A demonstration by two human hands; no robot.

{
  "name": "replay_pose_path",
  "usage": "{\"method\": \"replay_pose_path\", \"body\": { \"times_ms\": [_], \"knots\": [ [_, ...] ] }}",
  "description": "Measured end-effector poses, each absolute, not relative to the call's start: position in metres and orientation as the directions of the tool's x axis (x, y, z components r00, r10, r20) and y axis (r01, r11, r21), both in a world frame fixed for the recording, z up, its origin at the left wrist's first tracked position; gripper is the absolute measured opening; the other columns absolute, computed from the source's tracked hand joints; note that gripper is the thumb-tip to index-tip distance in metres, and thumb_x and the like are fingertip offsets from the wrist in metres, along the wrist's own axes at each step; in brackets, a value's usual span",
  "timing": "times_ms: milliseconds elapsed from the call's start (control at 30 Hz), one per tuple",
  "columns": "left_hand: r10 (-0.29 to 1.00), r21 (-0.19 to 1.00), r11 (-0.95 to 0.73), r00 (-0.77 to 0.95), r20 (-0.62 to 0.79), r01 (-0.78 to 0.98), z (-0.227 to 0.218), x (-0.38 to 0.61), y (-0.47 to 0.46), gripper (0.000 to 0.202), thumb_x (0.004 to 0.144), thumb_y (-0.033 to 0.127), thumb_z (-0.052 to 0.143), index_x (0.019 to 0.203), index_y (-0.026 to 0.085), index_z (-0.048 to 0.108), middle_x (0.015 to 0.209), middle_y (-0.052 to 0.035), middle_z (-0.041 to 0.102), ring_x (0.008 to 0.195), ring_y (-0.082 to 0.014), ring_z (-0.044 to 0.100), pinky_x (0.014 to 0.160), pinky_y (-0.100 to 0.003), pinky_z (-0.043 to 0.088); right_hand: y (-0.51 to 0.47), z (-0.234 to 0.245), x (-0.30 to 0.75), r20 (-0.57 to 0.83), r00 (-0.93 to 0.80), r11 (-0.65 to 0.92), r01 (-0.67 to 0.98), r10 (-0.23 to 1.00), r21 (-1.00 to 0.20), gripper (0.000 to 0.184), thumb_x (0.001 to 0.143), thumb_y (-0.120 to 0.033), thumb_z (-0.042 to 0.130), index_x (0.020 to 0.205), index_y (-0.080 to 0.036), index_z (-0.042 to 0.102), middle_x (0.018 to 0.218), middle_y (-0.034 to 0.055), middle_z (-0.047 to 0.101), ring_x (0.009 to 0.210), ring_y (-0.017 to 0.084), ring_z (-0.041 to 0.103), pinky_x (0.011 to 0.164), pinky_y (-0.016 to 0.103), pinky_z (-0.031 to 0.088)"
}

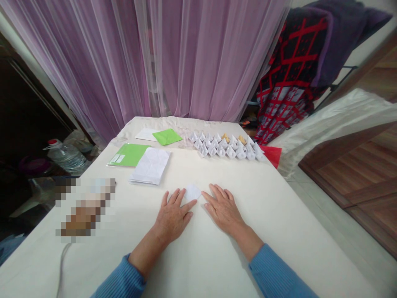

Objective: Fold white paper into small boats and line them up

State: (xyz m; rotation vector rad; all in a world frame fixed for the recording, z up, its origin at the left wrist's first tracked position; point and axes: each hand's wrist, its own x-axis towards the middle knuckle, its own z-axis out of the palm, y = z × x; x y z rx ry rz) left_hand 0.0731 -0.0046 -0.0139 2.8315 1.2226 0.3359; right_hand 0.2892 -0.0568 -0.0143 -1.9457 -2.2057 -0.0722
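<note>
My left hand [172, 217] lies flat on the white tablecloth [279, 215] with fingers stretched out, its fingertips on the near left edge of a small folded white paper [192, 192]. My right hand [223, 209] also rests flat and open, fingers pointing toward the paper's right side, touching or just beside it. Both arms wear blue sleeves.
A stack of white sheets [151, 165] lies beyond my left hand, with a green paper pack [128, 155] to its left and a loose green sheet [166, 136] behind. Several folded white paper boats [226, 146] stand in rows at the back. Red paper [273, 154] sits at the right edge. A blurred patch [85, 207] lies left.
</note>
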Motion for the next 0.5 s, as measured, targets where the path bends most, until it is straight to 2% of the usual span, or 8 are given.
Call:
{"method": "replay_pose_path", "body": {
  "times_ms": [200,300,500],
  "knots": [
    [0.722,0.112,-0.690,0.667,0.185,0.715,-0.0182,0.0726,-0.0025,0.041,0.094,0.048,0.047,0.135,0.047,0.049,0.149,-0.0051,0.045,0.137,-0.0312,0.040,0.109,-0.059,0.028,-0.0616,-0.0143,0.2808,0.220,-0.219,0.243,0.965,0.951,-0.093,0.042,0.096,-0.042,0.049,0.137,-0.037,0.051,0.154,0.0096,0.035,0.142,0.028,0.028,0.112,0.051,0.021],
    [0.724,0.116,-0.688,0.670,0.165,0.716,-0.0177,0.0723,-0.0021,0.040,0.094,0.048,0.047,0.134,0.048,0.049,0.149,-0.0052,0.045,0.137,-0.0309,0.040,0.109,-0.059,0.029,-0.0613,-0.0142,0.2789,0.205,-0.191,0.217,0.970,0.960,-0.108,0.041,0.096,-0.045,0.047,0.136,-0.037,0.053,0.153,0.0105,0.036,0.142,0.029,0.029,0.112,0.052,0.022],
    [0.719,0.105,-0.691,0.665,0.201,0.715,-0.0195,0.0723,-0.0033,0.038,0.093,0.048,0.048,0.132,0.047,0.053,0.149,-0.0048,0.046,0.136,-0.0309,0.041,0.109,-0.058,0.029,-0.0614,-0.0161,0.2791,0.219,-0.119,0.141,0.986,0.968,-0.085,0.044,0.096,-0.042,0.047,0.138,-0.029,0.051,0.151,0.0133,0.039,0.141,0.030,0.030,0.110,0.052,0.024]
  ]
}}
